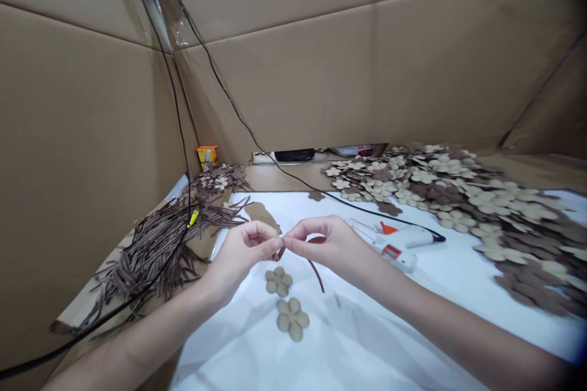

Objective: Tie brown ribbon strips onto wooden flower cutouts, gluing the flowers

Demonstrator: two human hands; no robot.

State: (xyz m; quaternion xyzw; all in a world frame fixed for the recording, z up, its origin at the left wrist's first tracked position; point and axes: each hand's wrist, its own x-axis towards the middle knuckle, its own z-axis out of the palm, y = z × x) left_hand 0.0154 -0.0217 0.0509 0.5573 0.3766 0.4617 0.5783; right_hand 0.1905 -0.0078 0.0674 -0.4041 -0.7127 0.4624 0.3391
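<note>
Over the white sheet (229, 354), my left hand (245, 247) and my right hand (330, 247) meet fingertip to fingertip. Both are closed in a pinch on a thin brown strip (317, 277). Its loose tail hangs below my right fingers, while the pinched end is mostly hidden by the fingertips. Just below the hands lies a small beige flower cutout (278, 281), with a larger beige flower cutout (292, 319) nearer to me. A white glue gun (408, 237) lies beyond my right forearm.
A heap of brown strips (156, 244) spreads at the left. Brown and beige flower cutouts (454, 186) pile up at the right. A black cable (238, 113) crosses to the glue gun. Cardboard walls (293, 79) enclose the workspace; an orange box (208, 155) stands in the back left corner.
</note>
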